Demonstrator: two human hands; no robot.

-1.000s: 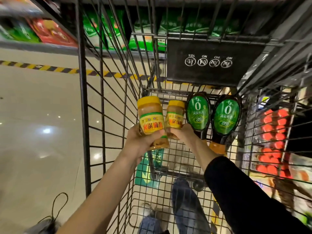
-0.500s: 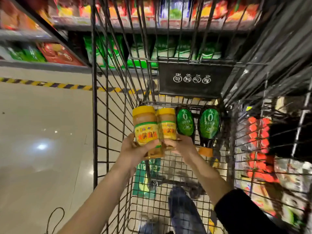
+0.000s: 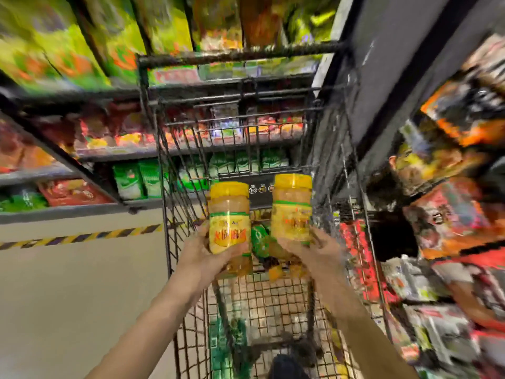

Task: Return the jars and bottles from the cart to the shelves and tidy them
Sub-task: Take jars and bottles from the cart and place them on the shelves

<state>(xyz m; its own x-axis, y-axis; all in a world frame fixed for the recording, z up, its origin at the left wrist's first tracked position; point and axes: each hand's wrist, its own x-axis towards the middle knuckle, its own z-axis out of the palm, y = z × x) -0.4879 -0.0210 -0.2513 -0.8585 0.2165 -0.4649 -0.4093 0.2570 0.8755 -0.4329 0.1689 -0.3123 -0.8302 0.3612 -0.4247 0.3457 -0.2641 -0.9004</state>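
Note:
My left hand (image 3: 203,257) grips a yellow-lidded jar (image 3: 229,214) of tan paste with a yellow label, held upright above the wire cart (image 3: 177,203). My right hand (image 3: 317,253) grips a second, matching jar (image 3: 292,206), a little higher and apart from the first. Between and below the jars, a dark bottle with a green label (image 3: 259,239) lies in the cart, partly hidden by my hands. The picture is blurred by motion.
Shelves with green and red packets (image 3: 131,181) stand ahead beyond the cart. A shelf rack of red and orange packets (image 3: 451,214) is close on the right. A yellow-black striped line (image 3: 82,237) crosses the pale floor at the left.
Both hands have lifted the jars up out of the cart and drawn them apart. The view has tilted upward, showing more of the shelves.

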